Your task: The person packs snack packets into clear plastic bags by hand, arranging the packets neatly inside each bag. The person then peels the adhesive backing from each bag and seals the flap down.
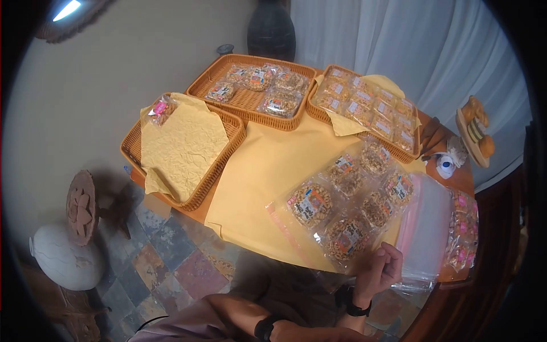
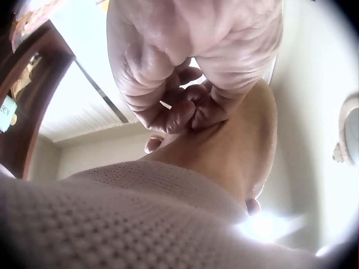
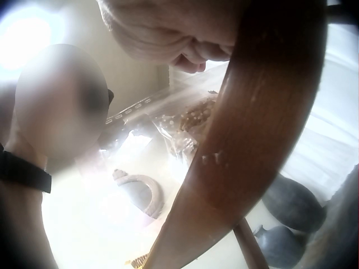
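My left hand [image 2: 190,39] has its fingers curled, with the tips against the bare skin of the right forearm [image 2: 224,151]; in the head view the lower edge mostly cuts that hand off. My right hand [image 1: 380,267] hangs loosely curled at the table's front edge, holding nothing visible. Just beyond its fingers lies a large clear bag [image 1: 319,229] of several round nut snacks [image 1: 309,200], each in its own labelled wrapper. Beside that bag are clear flat plastic sleeves [image 1: 426,222], and past them a clear pack of pink-labelled snacks [image 1: 464,228].
Three wicker trays line the table's far side: one with yellow paper and a single packet [image 1: 233,137], one with several nut packets [image 1: 199,82], one full of packets [image 1: 312,105]. A yellow cloth [image 1: 250,188] covers the table. A white roll [image 1: 445,165] sits far right.
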Demonstrator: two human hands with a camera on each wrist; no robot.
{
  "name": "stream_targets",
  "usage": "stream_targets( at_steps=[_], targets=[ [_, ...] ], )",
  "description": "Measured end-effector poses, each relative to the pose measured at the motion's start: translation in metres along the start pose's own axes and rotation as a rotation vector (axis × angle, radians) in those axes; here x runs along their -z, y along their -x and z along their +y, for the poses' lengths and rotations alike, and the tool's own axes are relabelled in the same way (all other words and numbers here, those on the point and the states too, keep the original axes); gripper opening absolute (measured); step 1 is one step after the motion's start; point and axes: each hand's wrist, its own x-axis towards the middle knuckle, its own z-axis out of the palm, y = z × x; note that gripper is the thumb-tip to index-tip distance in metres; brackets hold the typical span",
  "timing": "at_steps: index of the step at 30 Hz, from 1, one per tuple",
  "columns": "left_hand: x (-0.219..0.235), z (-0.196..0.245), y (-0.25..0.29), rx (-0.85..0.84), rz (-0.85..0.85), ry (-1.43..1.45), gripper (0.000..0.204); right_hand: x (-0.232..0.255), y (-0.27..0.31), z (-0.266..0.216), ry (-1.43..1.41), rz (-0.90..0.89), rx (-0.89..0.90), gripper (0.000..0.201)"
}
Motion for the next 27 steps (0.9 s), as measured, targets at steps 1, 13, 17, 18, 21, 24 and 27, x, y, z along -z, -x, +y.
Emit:
stream_targets(
  at_steps=[1, 13, 17, 18, 21, 24, 27],
  targets=[
    [0.0002, -0.0002, -0.0002, 0.002, -0.001, 0.005, 0.021, -0.0018, -0.0001, -0.0005, 0.01, 0.021, 0.012, 0.009],
    [0.0018, -0.0014, -0.0011, 0.014, -0.008, 0.054, 0.022, -0.0037, -0.0002, -0.0012, -0.008, 0.062, 0.007, 0.006],
    [0.0028, -0.0012, -0.0002, 0.016, -0.008, 0.068, 0.022, -0.0011, 0.0006, 0.0012, -0.014, 0.061, -0.003, 0.006],
    [0.003, -0.0005, 0.0005, 0.016, -0.007, 0.07, 0.022, 0.0004, 0.0008, 0.0021, -0.013, 0.051, -0.007, 0.006],
    [0.0038, -0.0007, -0.0009, 0.014, -0.019, 0.083, 0.022, -0.0007, 0.0008, 0.0, -0.012, 0.043, -0.005, 0.006],
    [0.0051, -0.0005, -0.0034, 0.021, -0.033, 0.097, 0.022, -0.001, -0.0003, 0.0012, -0.014, 0.055, 0.006, 0.007],
    [0.0056, 0.0013, -0.0021, 0.021, -0.03, 0.101, 0.023, 0.0025, 0.001, 0.0044, -0.003, 0.048, -0.004, 0.007]
  ],
)
